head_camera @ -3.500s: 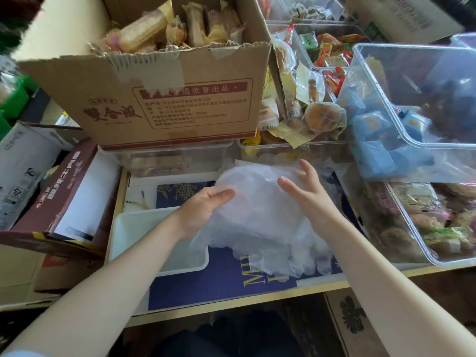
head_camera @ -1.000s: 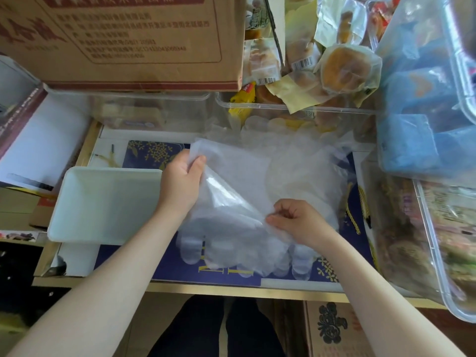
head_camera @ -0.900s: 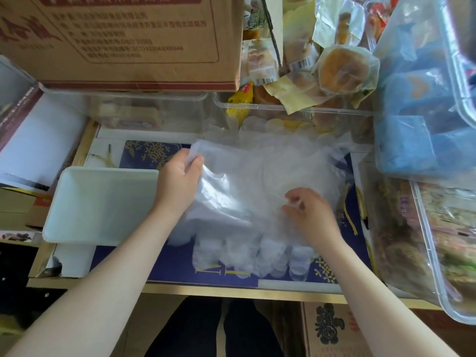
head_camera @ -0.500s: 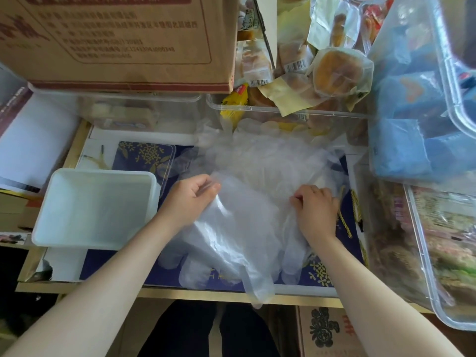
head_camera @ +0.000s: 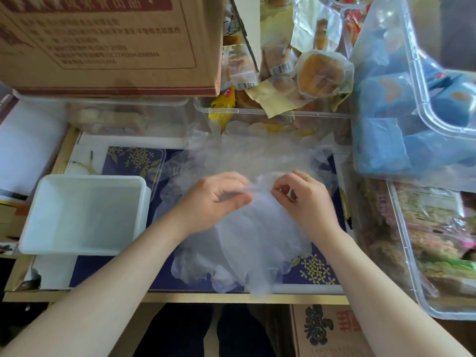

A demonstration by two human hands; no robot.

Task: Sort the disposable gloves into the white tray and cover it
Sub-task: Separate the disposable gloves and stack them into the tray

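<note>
1. While both hands, left (head_camera: 216, 199) and right (head_camera: 301, 199), pinch the disposable gloves (head_camera: 247, 235) on the tabletop (head_camera: 180, 297), gathering appears underway.
2. Next (likely): lift them into the empty white tray (head_camera: 85, 215) beside.

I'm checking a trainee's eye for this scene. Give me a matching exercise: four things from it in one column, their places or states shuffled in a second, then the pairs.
Things:
1. rectangular white plastic tray
2. pile of clear disposable plastic gloves
3. brown cardboard box
4. left hand

States:
A. pinching thin film
B. holds nothing, left of the hands
C. lying on the blue mat
D. standing on a clear plastic bin

Pairs: 1-B, 2-C, 3-D, 4-A
</note>
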